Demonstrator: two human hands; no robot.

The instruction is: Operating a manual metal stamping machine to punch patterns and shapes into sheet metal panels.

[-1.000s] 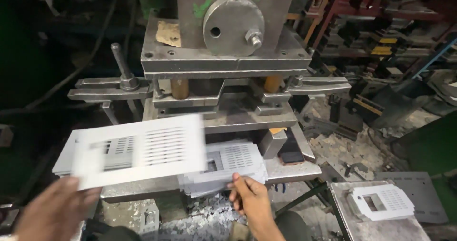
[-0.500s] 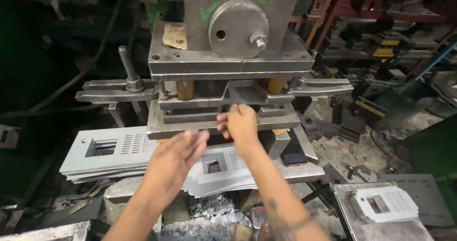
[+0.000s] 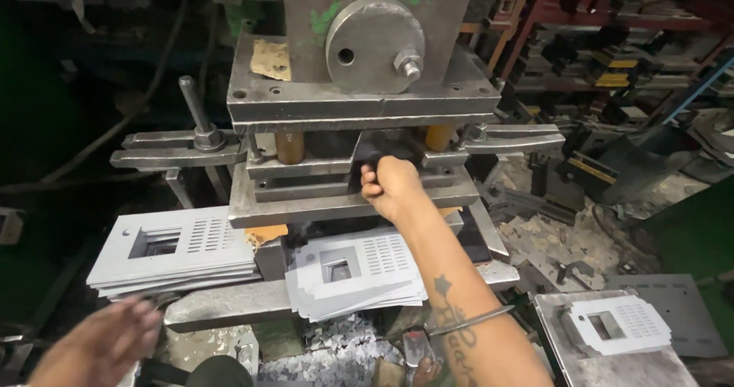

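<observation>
The right hand is curling its fingers around a dark part inside the press die — seemingly unloading it — while the left hand, blurred and spread, is hovering below the stacked perforated plates.

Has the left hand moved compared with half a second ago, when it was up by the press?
Yes. The left hand has dropped down and to the left, away from the press die, and now sits below the stack of punched plates.
</observation>
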